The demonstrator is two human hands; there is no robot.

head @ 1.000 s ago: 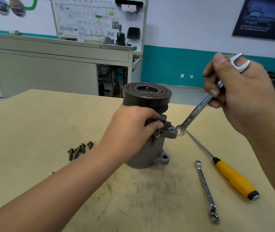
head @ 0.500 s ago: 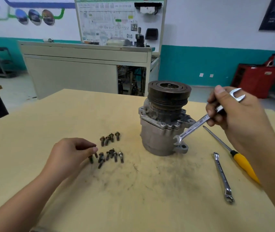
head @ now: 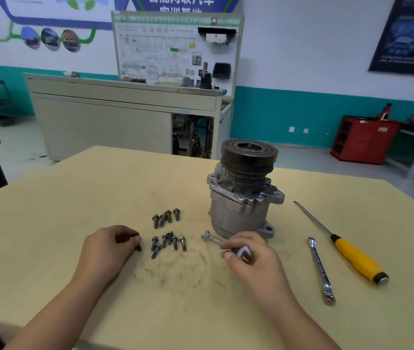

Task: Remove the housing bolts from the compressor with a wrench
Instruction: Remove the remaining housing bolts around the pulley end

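Observation:
The grey compressor (head: 238, 208) stands upright on the wooden table (head: 49, 223), its dark pulley on top. Several removed bolts lie in two small groups, one (head: 166, 217) farther back and one (head: 168, 242) nearer me, left of the compressor. My left hand (head: 107, 246) rests on the table beside the near group, fingertips pinching a dark bolt (head: 139, 247) against the surface. My right hand (head: 246, 256) is low at the compressor's base, closed around a silver open-end wrench (head: 212, 237) whose jaw lies on the table pointing left.
A second silver wrench (head: 320, 270) and a yellow-handled screwdriver (head: 352, 256) lie to the right of the compressor. Beyond the table stand a grey training bench (head: 125, 117) and a red cabinet (head: 362, 138).
My left hand left the compressor and came down to the bolt pile with a bolt. My right hand lowered the wrench from beside the compressor down onto the table.

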